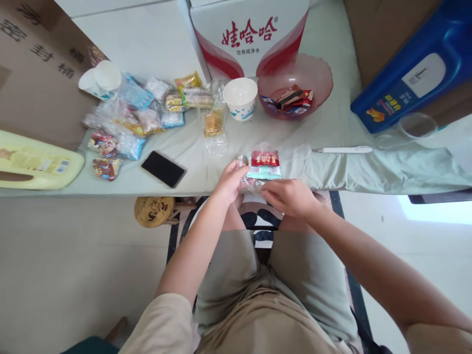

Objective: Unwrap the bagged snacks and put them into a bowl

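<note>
At the table's front edge my left hand (231, 182) is closed on the left side of a clear plastic bag (252, 185). A red snack packet (264, 158) and a pale teal packet (264, 173) lie in or on this bag; which of the two I cannot tell. My right hand (289, 196), fingers curled together, pinches the bag's near right edge. Beyond my hands stand a white paper cup (240, 99) and a translucent pink bowl (321, 88) with several wrapped snacks in it. A wrapped yellow snack (214, 123) lies left of the cup.
Several snack packets (140, 120) are heaped at the left, beside two paper cups (106, 78). A black phone (163, 168) lies in front of them. On the right are a white pen (342, 149), a clear plastic cup (416, 127) and a blue bottle (409, 73). Boxes (250, 39) line the back.
</note>
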